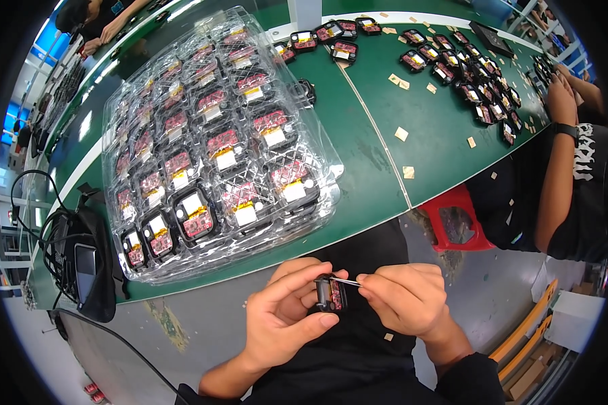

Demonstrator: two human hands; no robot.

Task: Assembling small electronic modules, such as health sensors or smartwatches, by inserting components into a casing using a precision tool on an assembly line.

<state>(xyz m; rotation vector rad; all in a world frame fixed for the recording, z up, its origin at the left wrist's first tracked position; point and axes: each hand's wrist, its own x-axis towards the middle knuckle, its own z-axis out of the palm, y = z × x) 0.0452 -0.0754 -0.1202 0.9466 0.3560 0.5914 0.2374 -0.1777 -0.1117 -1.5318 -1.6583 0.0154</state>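
Between thumb and fingers, my left hand (271, 316) grips a small black electronic housing (323, 295) by its edges. A red circuit board (336, 294) shows on the side toward my right hand. My right hand (411, 297) pinches a thin metal tool (346, 281), perhaps tweezers. The tool's tip meets the housing's upper edge, partly hidden by it and my left fingers. Both hands are above my lap, off the table's near edge. Beyond them lies a clear plastic tray stack (327, 152) with several similar housings (196, 214) in its pockets.
On the green table (365, 182), more housings (483, 74) are heaped at the right, among scattered tan paper pieces (401, 134). A black bag with cables (91, 270) hangs at the left edge. A red stool (452, 219) and a co-worker's arm (557, 169) are at the right.
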